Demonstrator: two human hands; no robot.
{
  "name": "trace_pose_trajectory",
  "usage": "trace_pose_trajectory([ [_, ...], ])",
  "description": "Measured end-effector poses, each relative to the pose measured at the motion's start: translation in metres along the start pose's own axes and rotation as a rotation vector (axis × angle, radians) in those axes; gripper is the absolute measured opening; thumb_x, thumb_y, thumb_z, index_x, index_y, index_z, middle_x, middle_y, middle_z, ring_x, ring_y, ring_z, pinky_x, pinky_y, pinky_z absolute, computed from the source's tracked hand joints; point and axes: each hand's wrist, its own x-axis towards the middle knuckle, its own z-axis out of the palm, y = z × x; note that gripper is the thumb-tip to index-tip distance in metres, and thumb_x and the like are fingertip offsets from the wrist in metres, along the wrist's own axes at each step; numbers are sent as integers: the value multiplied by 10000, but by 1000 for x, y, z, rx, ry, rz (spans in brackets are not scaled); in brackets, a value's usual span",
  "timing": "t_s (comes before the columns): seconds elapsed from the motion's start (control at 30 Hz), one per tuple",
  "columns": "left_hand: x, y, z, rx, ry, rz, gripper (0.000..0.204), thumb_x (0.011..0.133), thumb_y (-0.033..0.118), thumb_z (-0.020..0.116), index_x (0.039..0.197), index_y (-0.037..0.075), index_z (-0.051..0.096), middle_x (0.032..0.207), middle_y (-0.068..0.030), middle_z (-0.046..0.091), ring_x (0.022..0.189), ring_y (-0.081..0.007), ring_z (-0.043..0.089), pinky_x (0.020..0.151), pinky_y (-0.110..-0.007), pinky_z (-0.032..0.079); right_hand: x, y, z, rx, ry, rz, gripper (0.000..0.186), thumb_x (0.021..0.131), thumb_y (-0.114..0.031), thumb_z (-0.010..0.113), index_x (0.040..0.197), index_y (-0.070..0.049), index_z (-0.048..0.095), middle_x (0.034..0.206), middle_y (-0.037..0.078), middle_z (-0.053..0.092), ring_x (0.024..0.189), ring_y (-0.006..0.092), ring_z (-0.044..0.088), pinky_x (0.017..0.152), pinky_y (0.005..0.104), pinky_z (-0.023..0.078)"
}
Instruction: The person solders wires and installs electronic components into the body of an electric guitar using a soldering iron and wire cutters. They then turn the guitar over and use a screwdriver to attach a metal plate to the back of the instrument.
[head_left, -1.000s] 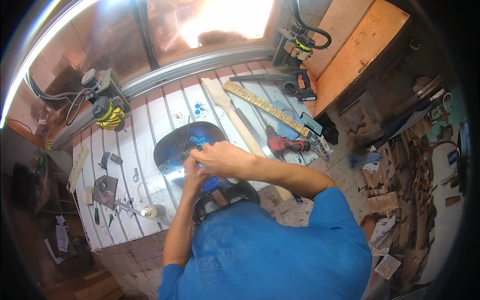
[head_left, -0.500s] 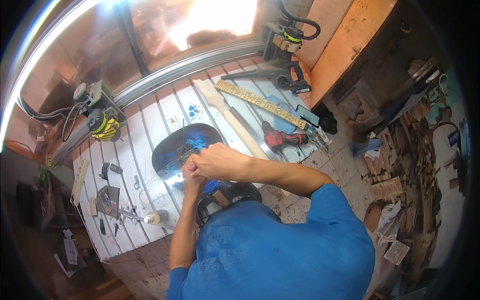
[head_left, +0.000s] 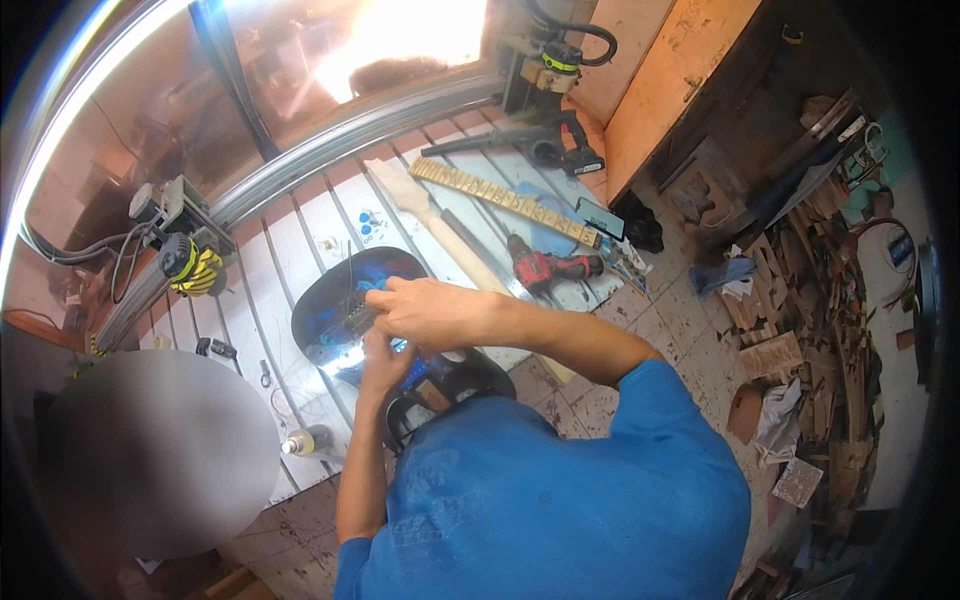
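A dark guitar body (head_left: 330, 290) with blue markings, a metal bridge and loose strings lies at the table's front edge, against my blue-shirted torso. My right hand (head_left: 415, 312) reaches across the bridge with bent fingers; what they grip is hidden. Just below it, my left hand (head_left: 383, 362) has its fingers curled at the bridge, on something too small to make out. Blue parts (head_left: 412, 372) show under the hands. Small blue pieces (head_left: 372, 222) and screws lie behind the body.
Wooden neck (head_left: 450, 245), slotted fretboard (head_left: 505, 200), red drill (head_left: 535, 268), phone (head_left: 600, 222) and blower (head_left: 545, 150) lie behind and right. Machine heads (head_left: 190, 265) on rails frame the table; a bottle (head_left: 300, 440) sits left. A blurred grey disc covers the lower left. Wood scraps heap right.
My right fingers have spread a little upward over the bridge, and my left hand sits just beneath them. The view has shifted slightly. A blurred grey disc has appeared at left.
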Motion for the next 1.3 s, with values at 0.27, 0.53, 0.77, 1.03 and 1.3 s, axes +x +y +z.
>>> trace_pose_trajectory([
  [0.27,4,30,3,-8,162,-115,294,835,162,815,1037,-7,684,933,-157,723,889,-289,719,788,-410,559,2,0,19,42,-7,173,287,811,-50,743,1069,-2,626,1050,157,620,983,368,654,832,458,574],
  [0.53,-74,-2,-36,85,342,-337,256,901,134,779,1080,-9,665,926,-92,707,845,-188,691,804,-331,570,-33,9,-4,697,641,473,261,1022,-140,617,1266,-51,591,848,78,621,806,202,664,729,376,549],
  [0.77,-154,-14,-44,375,336,-579,536,833,320,842,1192,-18,632,1054,-162,611,924,-299,607,834,-422,500,-95,49,62,1184,720,1175,224,1071,-331,565,1103,-110,585,715,-23,493,485,68,459,402,259,373],
  [1.03,-149,10,-23,353,249,-647,556,810,245,852,1243,-13,617,1070,-178,599,989,-330,614,856,-436,496,-91,20,142,995,86,1123,324,945,-350,717,897,-35,655,676,29,602,515,116,551,456,301,446],
  [1.3,-149,10,-25,351,225,-650,551,779,187,875,1222,-13,614,1077,-172,607,981,-324,624,853,-436,504,-69,11,176,715,111,975,324,882,-287,785,807,-2,649,638,54,598,540,152,567,526,334,461],
])
